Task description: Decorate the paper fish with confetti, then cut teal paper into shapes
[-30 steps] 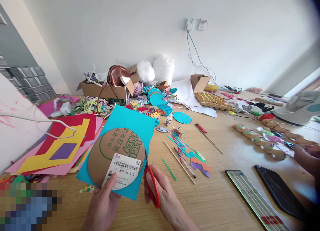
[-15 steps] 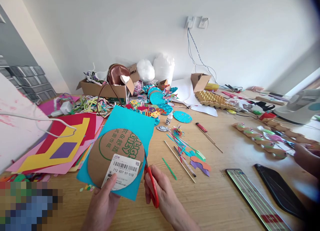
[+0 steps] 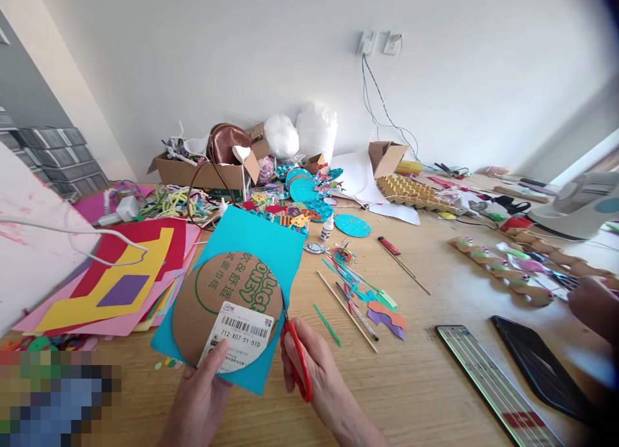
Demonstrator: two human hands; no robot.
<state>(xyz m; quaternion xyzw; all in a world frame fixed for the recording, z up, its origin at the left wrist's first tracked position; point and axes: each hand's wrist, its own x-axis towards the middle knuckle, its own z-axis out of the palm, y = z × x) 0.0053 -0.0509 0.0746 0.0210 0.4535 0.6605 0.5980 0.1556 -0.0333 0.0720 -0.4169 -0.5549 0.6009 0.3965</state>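
Note:
A round brown cardboard disc (image 3: 193,305) with green print and a white barcode label lies against a blue sheet (image 3: 256,231). My left hand (image 3: 206,376) pinches both at their lower edge, thumb on the label. In my right hand (image 3: 312,363) are red-handled scissors (image 3: 300,363), their blades at the right edge of the disc and sheet. How far apart the blades are is hard to tell. Behind the sheet's right side stand a small white glue bottle (image 3: 327,229) and a speckled blue disc (image 3: 353,226).
Coloured sheets (image 3: 159,240) are stacked at left. Sticks (image 3: 348,311) and paper scraps (image 3: 387,318) lie right of my hands. Farther right are a phone (image 3: 536,366), an egg-carton strip (image 3: 503,269) and another person's hand (image 3: 592,305). A cardboard box (image 3: 188,175) stands behind.
The blue sheet and cardboard disc have shifted slightly right and tilted a little. My right hand and the scissors have moved slightly right with them.

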